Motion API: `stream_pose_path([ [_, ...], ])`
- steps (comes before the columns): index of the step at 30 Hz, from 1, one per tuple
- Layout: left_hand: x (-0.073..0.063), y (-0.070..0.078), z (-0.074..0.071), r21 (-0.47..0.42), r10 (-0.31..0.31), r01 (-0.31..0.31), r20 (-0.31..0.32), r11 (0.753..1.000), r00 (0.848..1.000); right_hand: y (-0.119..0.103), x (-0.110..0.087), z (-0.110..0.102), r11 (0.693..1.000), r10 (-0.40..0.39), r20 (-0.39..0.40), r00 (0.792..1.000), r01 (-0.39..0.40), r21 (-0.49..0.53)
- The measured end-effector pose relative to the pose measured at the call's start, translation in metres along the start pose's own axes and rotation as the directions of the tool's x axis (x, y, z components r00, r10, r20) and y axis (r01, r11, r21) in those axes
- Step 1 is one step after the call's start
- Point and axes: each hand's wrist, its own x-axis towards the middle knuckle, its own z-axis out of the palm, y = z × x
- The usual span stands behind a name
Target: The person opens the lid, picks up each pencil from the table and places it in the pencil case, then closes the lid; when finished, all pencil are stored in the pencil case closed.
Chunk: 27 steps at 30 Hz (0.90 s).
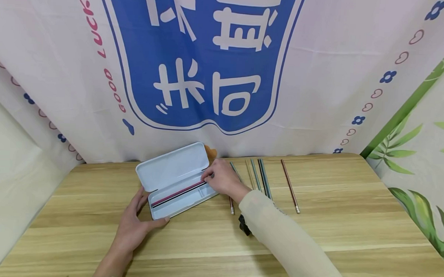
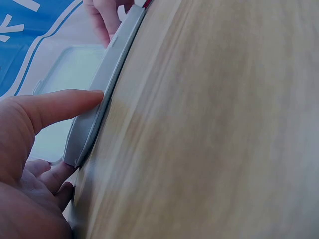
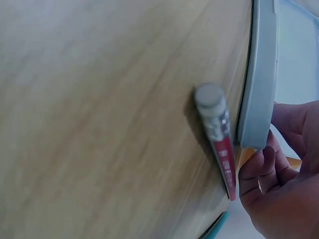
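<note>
A light blue pencil case (image 1: 179, 210) lies at an angle on the table with its lid (image 1: 173, 165) raised. Inside, a pink pencil (image 1: 176, 194) and a black pencil (image 1: 179, 197) lie lengthwise. My left hand (image 1: 132, 225) grips the case's left end, thumb on the front wall and the other fingers round behind. At the right end, my right hand (image 1: 224, 177) reaches over the case, its fingertips pinching the pink pencil by its end; the grip itself is partly hidden. Its other fingers (image 3: 251, 174) curl beside the case's end wall in the right wrist view.
Right of the case lie several pencils, among them a teal pencil (image 1: 255, 174), a tan pencil (image 1: 249, 174) and a red-brown pencil (image 1: 289, 183). A red pencil (image 3: 224, 159) with an eraser end lies beside the case. A printed cloth (image 1: 311, 96) hangs behind the wooden table (image 1: 203, 252).
</note>
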Motion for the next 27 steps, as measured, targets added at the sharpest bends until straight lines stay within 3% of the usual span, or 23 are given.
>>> stream_pose_path([
  [8, -0.001, 0.0, 0.0, -0.008, 0.01, -0.01, -0.007, 1.0, 1.0, 0.003, -0.002, -0.012, 0.993, -0.041, 0.024, 0.999, 0.038, 0.107],
  [12, -0.001, 0.0, 0.0, -0.005, 0.009, -0.009, -0.006, 1.0, 1.0, 0.0, -0.01, -0.03, 0.984, 0.002, 0.009, 1.0, -0.004, 0.18],
  [16, 0.0, -0.001, -0.001, 0.002, 0.004, -0.004, 0.002, 1.0, 1.0, -0.007, -0.028, -0.058, 0.961, 0.062, -0.029, 0.998, -0.052, 0.271],
  [19, -0.001, 0.0, -0.002, 0.009, -0.001, 0.001, 0.007, 1.0, 1.0, -0.01, -0.047, -0.082, 0.925, 0.088, -0.035, 0.995, -0.069, 0.374],
  [23, -0.001, 0.0, -0.002, 0.012, -0.001, 0.001, 0.009, 1.0, 1.0, -0.004, -0.074, -0.108, 0.883, 0.088, -0.056, 0.995, -0.052, 0.467],
  [27, -0.001, -0.001, -0.002, 0.005, -0.002, 0.002, 0.009, 1.0, 1.0, 0.01, -0.097, -0.121, 0.867, 0.113, -0.098, 0.989, -0.05, 0.496],
])
